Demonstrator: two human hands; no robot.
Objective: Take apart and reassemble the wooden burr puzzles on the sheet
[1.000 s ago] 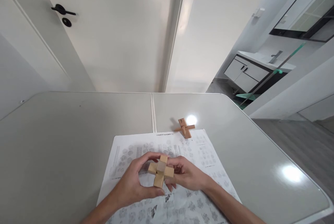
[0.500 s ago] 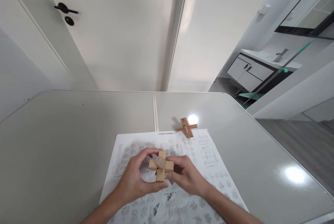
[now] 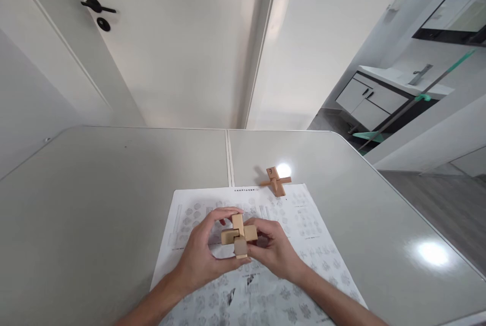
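A light wooden burr puzzle (image 3: 238, 225), made of crossing square bars, is held up over a printed sheet (image 3: 315, 265). My left hand (image 3: 203, 245) curves round its left side, fingertips at the far bar and thumb at the near end. From the right, my right hand (image 3: 273, 247) pinches the right bar between thumb and fingers. One bar end points up towards me and stands nearest the front. A second, darker wooden cross-shaped puzzle (image 3: 277, 181) with a black mark rests at the sheet's far edge, apart from both hands.
The grey table (image 3: 94, 204) has a seam running away from me and rounded far corners. Beyond it stands a white door (image 3: 182, 42) with a black handle (image 3: 97, 5). At the right are a sink cabinet (image 3: 374, 98) and a green-and-grey pole (image 3: 421, 95).
The held puzzle has tilted, so its upward bar end now sits lower, towards the near side. Both hands still grip it. The whole view has shifted slightly.
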